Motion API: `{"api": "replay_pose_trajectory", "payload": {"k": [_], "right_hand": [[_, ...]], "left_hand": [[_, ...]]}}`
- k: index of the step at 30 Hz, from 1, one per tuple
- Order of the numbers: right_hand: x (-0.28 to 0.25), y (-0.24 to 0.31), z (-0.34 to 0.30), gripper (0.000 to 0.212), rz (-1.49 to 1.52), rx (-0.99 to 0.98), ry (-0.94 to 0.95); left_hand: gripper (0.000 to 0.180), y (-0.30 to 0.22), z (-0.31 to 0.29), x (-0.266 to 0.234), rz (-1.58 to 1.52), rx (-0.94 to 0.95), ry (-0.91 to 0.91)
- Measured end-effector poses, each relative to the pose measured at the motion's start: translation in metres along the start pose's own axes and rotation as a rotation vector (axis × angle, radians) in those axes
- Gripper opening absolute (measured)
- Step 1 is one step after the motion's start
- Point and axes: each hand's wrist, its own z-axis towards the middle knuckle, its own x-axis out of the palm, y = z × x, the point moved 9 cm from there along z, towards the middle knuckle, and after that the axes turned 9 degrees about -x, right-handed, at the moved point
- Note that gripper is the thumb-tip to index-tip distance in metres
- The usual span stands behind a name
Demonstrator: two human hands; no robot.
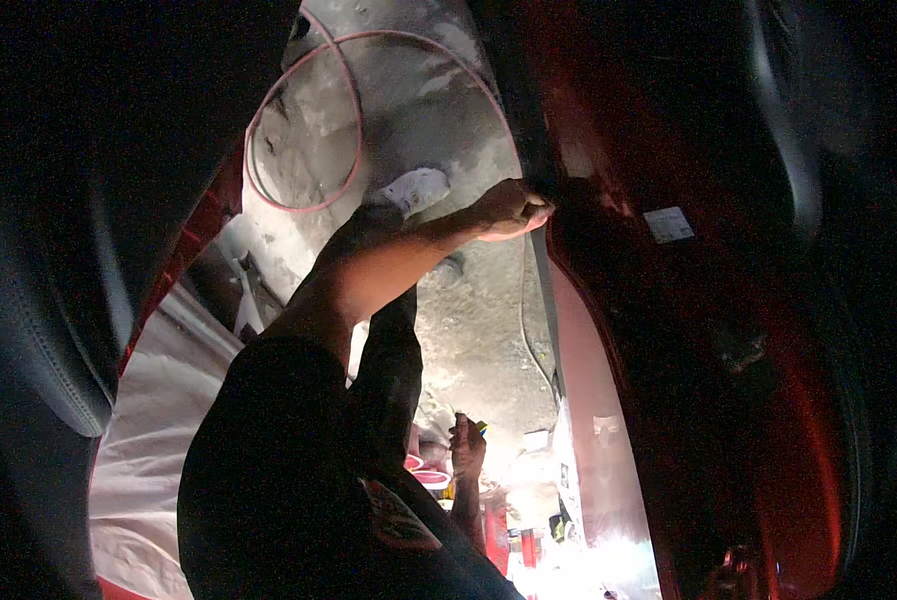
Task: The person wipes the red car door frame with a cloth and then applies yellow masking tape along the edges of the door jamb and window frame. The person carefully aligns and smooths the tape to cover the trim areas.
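Observation:
My left arm reaches across a red car door (659, 330), its dark sleeve filling the lower left of the head view. My left hand (514, 212) is a closed fist at the door's dark edge; anything within the fingers is hidden. Lower down, my right hand (467, 445) is upright with its fingers bent around a small yellow and blue thing (483, 429), mostly covered by the hand. A dark trouser leg (389, 365) and a white shoe (416, 190) show beneath my left arm.
A pink hose (357, 110) loops over the dusty floor (419, 90). Pale sheeting (174, 400) hangs at the left, beside dark stitched trim (54, 340). Red-rimmed containers (431, 480) stand near my right hand. A bright light (599, 570) glares low in the view. The door bears a white label (668, 225).

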Motion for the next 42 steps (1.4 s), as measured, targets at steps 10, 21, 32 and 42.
{"api": "replay_pose_trajectory", "payload": {"k": [10, 21, 32, 42], "right_hand": [[0.0, 0.032, -0.018, 0.061, 0.116, -0.01, 0.039], [-0.027, 0.034, -0.077, 0.062, 0.212, -0.119, -0.089], [-0.049, 0.047, -0.127, 0.065, 0.08, -0.296, -0.193], [-0.065, 0.085, -0.157, 0.063, 0.253, -0.309, -0.231]], "left_hand": [[0.017, -0.06, -0.037, -0.009, 0.231, 0.246, 0.051], [0.027, -0.232, -0.131, -0.024, 0.272, 0.367, -0.173], [0.02, -0.468, -0.275, -0.086, 0.119, 0.481, -0.195], [0.024, -0.639, -0.309, -0.074, 0.157, 0.876, -0.34]]}}
